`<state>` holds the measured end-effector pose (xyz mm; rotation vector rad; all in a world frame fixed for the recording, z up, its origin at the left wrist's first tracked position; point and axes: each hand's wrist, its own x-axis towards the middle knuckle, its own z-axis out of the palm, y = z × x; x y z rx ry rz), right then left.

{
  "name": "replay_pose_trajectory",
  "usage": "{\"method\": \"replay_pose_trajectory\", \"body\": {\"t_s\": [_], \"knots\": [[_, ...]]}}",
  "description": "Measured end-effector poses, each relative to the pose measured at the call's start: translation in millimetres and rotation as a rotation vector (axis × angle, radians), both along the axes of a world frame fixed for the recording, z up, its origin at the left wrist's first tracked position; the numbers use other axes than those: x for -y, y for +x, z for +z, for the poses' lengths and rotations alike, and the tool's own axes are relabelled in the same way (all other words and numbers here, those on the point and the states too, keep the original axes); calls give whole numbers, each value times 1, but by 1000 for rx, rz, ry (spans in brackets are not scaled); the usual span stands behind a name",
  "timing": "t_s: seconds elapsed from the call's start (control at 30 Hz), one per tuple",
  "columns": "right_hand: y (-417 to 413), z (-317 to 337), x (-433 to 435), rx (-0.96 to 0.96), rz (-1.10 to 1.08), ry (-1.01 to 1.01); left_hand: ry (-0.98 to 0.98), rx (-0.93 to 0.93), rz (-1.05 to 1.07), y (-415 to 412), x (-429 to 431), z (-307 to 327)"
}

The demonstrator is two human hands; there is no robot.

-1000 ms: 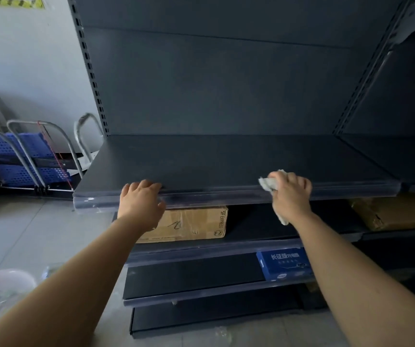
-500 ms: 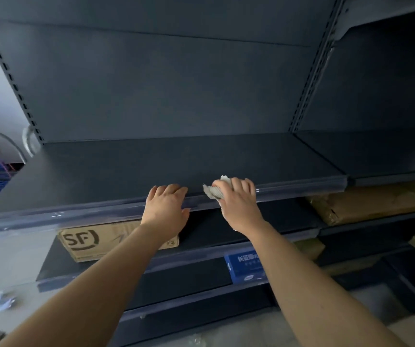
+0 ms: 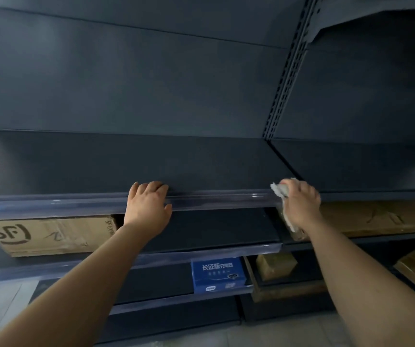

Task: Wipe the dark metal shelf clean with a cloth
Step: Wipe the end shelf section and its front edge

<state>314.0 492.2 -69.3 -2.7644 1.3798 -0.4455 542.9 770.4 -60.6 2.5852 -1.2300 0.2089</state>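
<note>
A: Shelf first. Where?

B: Dark metal shelf [image 3: 151, 159], top tier of the rack, bare flat surface, clear plastic strip [image 3: 76, 202] along its near edge.

A: Cloth?

B: White cloth [image 3: 280, 190], bunched up, at the near right corner of that shelf, pressed on the strip's right end. A tail of it hangs down below the edge under the palm.

A: Right hand?

B: Right hand [image 3: 300, 205] has the cloth; fingers curled closed around it, knuckles over the shelf edge.

A: Left?

B: Left hand [image 3: 148, 206] near the middle of the front edge. Fingers [image 3: 151, 187] hooked over the strip onto the shelf top, thumb out to the right under the strip. Holding nothing else, just gripping the edge. Hands well apart.

A: Around it?

B: Next shelf down, left: cardboard box [image 3: 48, 234] marked SF. Lower, a blue box [image 3: 217, 274] with white print, between the two forearms. More brown boxes [image 3: 381, 217] in the right bay. Slotted upright [image 3: 289, 71] divides the bays, dark back panel [image 3: 126, 83] behind.
</note>
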Motion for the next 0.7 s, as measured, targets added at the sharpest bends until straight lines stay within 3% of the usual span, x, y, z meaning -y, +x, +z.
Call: {"method": "replay_pose_trajectory", "body": {"t_s": [0.07, 0.17, 0.3, 0.4, 0.53, 0.7], "knots": [[-16, 12, 18, 0, -92, 99, 1, -4, 19, -2, 1, 0], [-23, 28, 23, 147, -135, 170, 28, -15, 43, -5, 2, 3], [5, 44, -8, 363, 102, 135, 6, -32, 51, -12, 4, 10], [39, 58, -45, 363, 325, 227, -80, -59, 40, -18, 1, 23], [84, 70, -104, 390, 529, 370, -278, -334, 50, -20, -19, 41], [132, 72, -174, 272, 727, 449, -469, -633, 84, -10, -63, 52]]}}
